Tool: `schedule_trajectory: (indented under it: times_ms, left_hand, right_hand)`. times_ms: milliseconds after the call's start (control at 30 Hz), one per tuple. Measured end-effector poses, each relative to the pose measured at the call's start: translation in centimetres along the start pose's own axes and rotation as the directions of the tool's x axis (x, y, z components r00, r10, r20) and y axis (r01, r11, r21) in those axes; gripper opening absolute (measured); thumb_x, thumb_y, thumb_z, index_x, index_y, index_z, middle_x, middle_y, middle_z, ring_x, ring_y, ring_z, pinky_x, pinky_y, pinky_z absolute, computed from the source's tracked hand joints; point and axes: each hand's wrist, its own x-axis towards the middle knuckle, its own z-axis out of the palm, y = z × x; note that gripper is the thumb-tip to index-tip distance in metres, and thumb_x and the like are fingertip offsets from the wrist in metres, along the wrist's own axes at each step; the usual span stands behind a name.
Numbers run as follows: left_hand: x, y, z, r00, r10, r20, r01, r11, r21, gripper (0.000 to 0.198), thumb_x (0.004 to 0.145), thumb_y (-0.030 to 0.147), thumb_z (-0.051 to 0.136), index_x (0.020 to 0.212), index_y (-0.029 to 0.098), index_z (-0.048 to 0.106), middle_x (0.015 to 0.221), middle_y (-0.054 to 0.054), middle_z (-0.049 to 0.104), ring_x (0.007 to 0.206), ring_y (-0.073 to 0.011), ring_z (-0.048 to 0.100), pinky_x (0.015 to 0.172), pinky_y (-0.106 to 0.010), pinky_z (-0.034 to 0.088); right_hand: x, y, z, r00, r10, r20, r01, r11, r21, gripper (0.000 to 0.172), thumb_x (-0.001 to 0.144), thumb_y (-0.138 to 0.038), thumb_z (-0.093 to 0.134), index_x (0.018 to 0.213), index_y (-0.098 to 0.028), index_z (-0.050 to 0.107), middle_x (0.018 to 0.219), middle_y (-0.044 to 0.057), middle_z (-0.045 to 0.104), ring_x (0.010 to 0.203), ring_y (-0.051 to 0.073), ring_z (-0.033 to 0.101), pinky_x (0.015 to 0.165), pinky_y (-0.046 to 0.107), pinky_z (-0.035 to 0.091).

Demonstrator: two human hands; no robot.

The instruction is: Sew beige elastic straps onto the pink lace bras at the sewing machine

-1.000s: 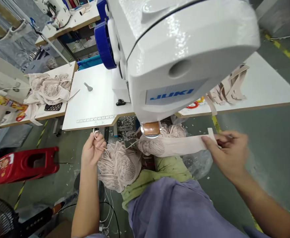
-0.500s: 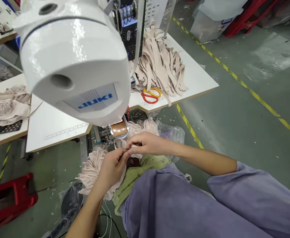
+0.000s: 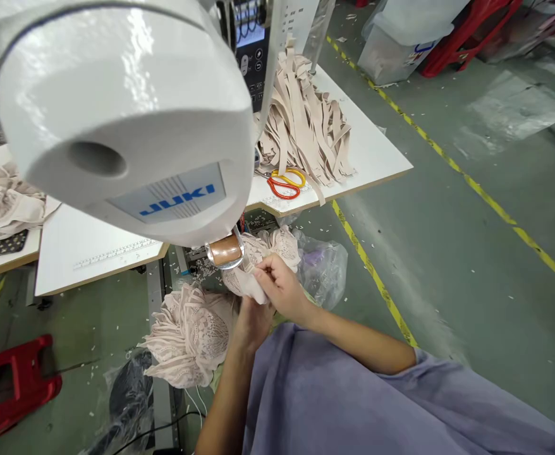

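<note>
A pale pink lace bra (image 3: 243,282) lies between my two hands, just below the sewing machine's head (image 3: 130,120). My right hand (image 3: 280,285) pinches its edge with thumb and fingers. From underneath, my left hand (image 3: 253,321) grips the same bra, its fingers partly hidden behind the cloth. The machine's front end, with a shiny metal guard (image 3: 225,251) over a brown pad, is close to the bra's upper edge. A bunched heap of lace bras (image 3: 195,332) hangs to the left of my left wrist.
Red-and-yellow-handled scissors (image 3: 287,183) and a pile of beige straps (image 3: 306,120) lie on the white table (image 3: 377,155). More beige garments (image 3: 9,202) lie at left. A red stool (image 3: 16,379) stands lower left, and a clear plastic bag (image 3: 327,262) lies past my right hand.
My hands were pinched together at the bra; now they are apart, with the left lower and further right, under the cloth. The bra's face shows more, and the view has shifted slightly.
</note>
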Motion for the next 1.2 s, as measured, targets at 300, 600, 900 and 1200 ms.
schedule_trajectory:
  times_ms: [300,600,900,1200]
  left_hand:
    - [-1.1,0.9,-0.4,0.899,0.259,-0.352,-0.216,0.964,0.158,0.039,0.085,0.048,0.070,0.113,0.021,0.067,0.117,-0.006,0.071,0.118,-0.0210,0.062,0.102,-0.033,0.048]
    - [-3.8,6.8,-1.8,0.986,0.010,0.165,-0.110,0.786,0.608,0.034,0.088,0.053,0.063,0.082,0.019,0.065,0.052,0.003,0.049,0.049,-0.0129,0.043,0.049,-0.026,0.035]
    - [-3.7,8.6,-3.1,0.995,-0.024,0.101,-0.023,0.897,0.442,0.036,0.080,0.038,0.076,0.107,0.019,0.062,0.074,-0.001,0.066,0.067,-0.0142,0.058,0.065,-0.025,0.047]
    - [-2.5,7.3,-1.3,0.970,0.215,-0.110,-0.188,0.958,0.215,0.024,0.073,0.031,0.082,0.087,0.015,0.073,0.078,-0.003,0.074,0.068,-0.0134,0.064,0.067,-0.024,0.051]
  right_hand:
    - [-2.1,2.2,1.1,0.994,-0.087,0.072,0.087,0.996,0.011,0.023,0.098,-0.044,0.048,0.093,-0.022,0.052,0.079,0.001,0.061,0.068,0.013,0.058,0.062,0.027,0.049]
    - [2.2,-2.9,-5.0,0.625,-0.228,0.747,0.524,0.832,-0.184,0.031,0.092,-0.044,0.059,0.111,-0.019,0.058,0.095,0.005,0.067,0.081,0.016,0.061,0.072,0.029,0.047]
    - [1.3,-2.4,-5.7,0.951,-0.139,0.276,0.225,0.923,-0.312,0.008,0.090,-0.028,0.058,0.088,-0.020,0.059,0.075,-0.002,0.061,0.060,0.011,0.049,0.056,0.023,0.037]
    - [-1.0,-3.2,-2.6,0.851,-0.465,0.243,0.523,0.783,-0.336,0.012,0.095,-0.024,0.056,0.095,-0.024,0.068,0.087,0.003,0.073,0.079,0.016,0.067,0.069,0.029,0.051]
